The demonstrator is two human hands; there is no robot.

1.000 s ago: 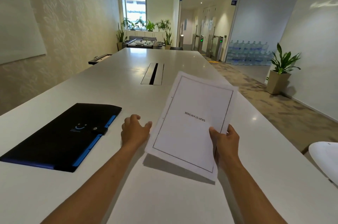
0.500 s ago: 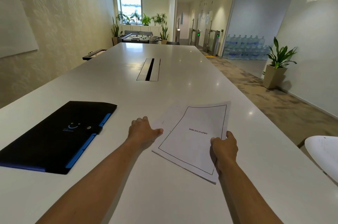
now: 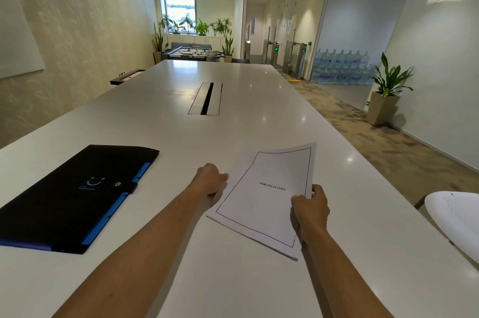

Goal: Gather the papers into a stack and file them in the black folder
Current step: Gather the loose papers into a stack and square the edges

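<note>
A stack of white papers [image 3: 267, 193], its top sheet framed in black and headed BIBLIOGRAPHY, lies low over the white table [image 3: 233, 99] in front of me. My right hand [image 3: 309, 210] grips the stack's right edge, thumb on top. My left hand [image 3: 211, 181] holds the left edge with fingers curled under it. The black folder [image 3: 75, 195], shut with a snap strap and showing blue tabs along its right side, lies flat on the table to the left of my left arm.
A cable slot [image 3: 206, 98] is set into the table's middle. A white chair back [image 3: 456, 219] stands at the right edge. A potted plant [image 3: 386, 92] stands on the carpet at the right.
The papers came down from a raised tilt to lie low over the table. My left hand moved from the bare table onto the stack's left edge.
</note>
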